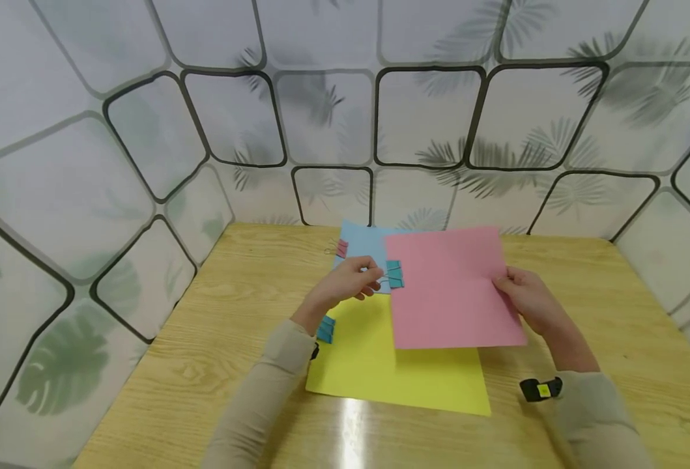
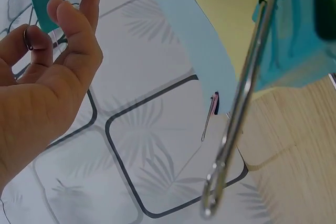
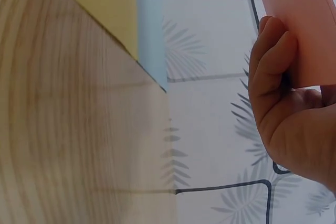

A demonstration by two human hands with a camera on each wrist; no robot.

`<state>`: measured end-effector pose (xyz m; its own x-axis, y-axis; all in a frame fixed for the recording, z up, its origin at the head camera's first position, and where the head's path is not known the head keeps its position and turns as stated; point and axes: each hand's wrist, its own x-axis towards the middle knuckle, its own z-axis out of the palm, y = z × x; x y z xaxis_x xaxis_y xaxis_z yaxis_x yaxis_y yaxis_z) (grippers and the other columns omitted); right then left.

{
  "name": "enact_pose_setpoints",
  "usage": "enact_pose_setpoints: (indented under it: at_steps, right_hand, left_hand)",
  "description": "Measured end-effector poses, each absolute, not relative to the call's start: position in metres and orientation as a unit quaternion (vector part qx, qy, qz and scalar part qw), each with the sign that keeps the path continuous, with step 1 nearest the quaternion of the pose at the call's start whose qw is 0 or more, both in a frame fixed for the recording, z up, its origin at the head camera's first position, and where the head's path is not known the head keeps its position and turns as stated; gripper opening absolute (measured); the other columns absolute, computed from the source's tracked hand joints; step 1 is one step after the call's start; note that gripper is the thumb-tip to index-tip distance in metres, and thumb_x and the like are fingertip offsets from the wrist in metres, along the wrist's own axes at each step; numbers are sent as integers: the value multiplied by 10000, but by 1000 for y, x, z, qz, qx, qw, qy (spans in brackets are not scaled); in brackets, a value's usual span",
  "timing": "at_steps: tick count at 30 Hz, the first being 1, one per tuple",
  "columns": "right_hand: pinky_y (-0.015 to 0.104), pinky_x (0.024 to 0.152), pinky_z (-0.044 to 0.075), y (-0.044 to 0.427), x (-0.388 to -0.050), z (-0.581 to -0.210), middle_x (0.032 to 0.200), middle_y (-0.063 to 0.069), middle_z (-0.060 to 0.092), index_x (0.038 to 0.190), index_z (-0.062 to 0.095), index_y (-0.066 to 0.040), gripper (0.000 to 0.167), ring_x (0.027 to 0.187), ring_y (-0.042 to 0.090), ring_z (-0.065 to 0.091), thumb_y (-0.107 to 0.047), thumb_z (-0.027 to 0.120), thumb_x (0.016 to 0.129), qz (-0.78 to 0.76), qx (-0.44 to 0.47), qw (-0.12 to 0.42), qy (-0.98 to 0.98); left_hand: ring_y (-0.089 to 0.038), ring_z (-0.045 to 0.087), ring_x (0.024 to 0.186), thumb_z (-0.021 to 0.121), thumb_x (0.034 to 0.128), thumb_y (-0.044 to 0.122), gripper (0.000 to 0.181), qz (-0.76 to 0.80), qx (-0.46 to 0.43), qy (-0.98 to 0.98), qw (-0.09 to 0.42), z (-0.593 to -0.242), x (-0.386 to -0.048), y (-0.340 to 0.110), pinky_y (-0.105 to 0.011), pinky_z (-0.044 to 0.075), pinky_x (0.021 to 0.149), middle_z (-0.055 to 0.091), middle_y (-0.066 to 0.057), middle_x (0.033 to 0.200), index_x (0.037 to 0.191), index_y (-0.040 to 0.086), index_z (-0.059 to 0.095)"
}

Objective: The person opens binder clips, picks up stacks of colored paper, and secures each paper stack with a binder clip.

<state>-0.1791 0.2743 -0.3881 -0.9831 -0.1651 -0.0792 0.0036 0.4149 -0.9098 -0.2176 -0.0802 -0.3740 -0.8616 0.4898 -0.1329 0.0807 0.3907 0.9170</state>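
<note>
A pink sheet of paper (image 1: 456, 293) is held up over the table, with a teal binder clip (image 1: 395, 273) on its left edge. My right hand (image 1: 529, 296) pinches the sheet's right edge, thumb on the near face; the right wrist view shows curled fingers (image 3: 273, 51) behind the paper. At the clip, my left hand (image 1: 350, 283) has bent fingers on its wire handle; the left wrist view shows the wire loop between the fingers, under the clip (image 2: 44, 6). Below lie a yellow sheet (image 1: 438, 384) and, farther back, a blue sheet (image 1: 359, 244).
Another teal binder clip (image 1: 325, 329) grips the yellow sheet's left edge, close to my left wrist. A pink binder clip (image 1: 341, 248) sits on the blue sheet's left edge. The wooden table (image 1: 204, 326) meets a patterned fabric wall (image 1: 333, 130) at the back and sides.
</note>
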Motion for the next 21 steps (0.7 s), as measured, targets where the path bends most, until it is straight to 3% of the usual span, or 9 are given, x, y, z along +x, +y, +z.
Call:
enact_pose_setpoints:
  at_steps: [8, 13, 16, 19, 21]
  right_hand:
    - [240, 692, 528, 296, -176, -393, 1037, 76, 593, 1361, 414, 173, 479, 816, 69, 557, -220, 348, 1096, -521, -39, 72, 850]
    - [242, 662, 507, 311, -175, -396, 1002, 59, 567, 1321, 429, 177, 470, 794, 59, 530, -228, 349, 1095, -509, -28, 65, 858]
    - [241, 657, 499, 320, -173, -398, 993, 51, 564, 1329, 419, 189, 491, 788, 55, 518, -236, 345, 1095, -500, -21, 62, 863]
    - [246, 652, 491, 327, -171, -398, 963, 32, 563, 1319, 426, 193, 496, 779, 56, 512, -242, 343, 1095, -495, -16, 62, 867]
    - [250, 648, 479, 333, -170, -399, 937, 16, 556, 1293, 442, 189, 489, 773, 60, 503, -248, 349, 1093, -492, -13, 64, 868]
  left_hand:
    - [-463, 631, 1060, 497, 1054, 260, 329, 521, 184, 806, 212, -374, -218, -58, -398, 531, 788, 643, -234, 1110, 1076, -65, 546]
    - [-363, 632, 904, 500, 1049, 252, 338, 521, 195, 803, 214, -373, -219, -41, -379, 505, 728, 614, -150, 932, 1051, -84, 538]
    - [-261, 536, 781, 501, 1047, 247, 323, 521, 202, 801, 216, -373, -219, -31, -388, 459, 696, 530, -81, 819, 1001, -71, 527]
    - [-246, 499, 767, 504, 1047, 242, 275, 519, 202, 803, 214, -375, -217, -21, -381, 437, 679, 499, -55, 794, 949, -12, 540]
    - [-287, 538, 816, 508, 1046, 236, 254, 518, 199, 804, 213, -376, -215, -15, -355, 438, 671, 528, -100, 836, 935, 13, 553]
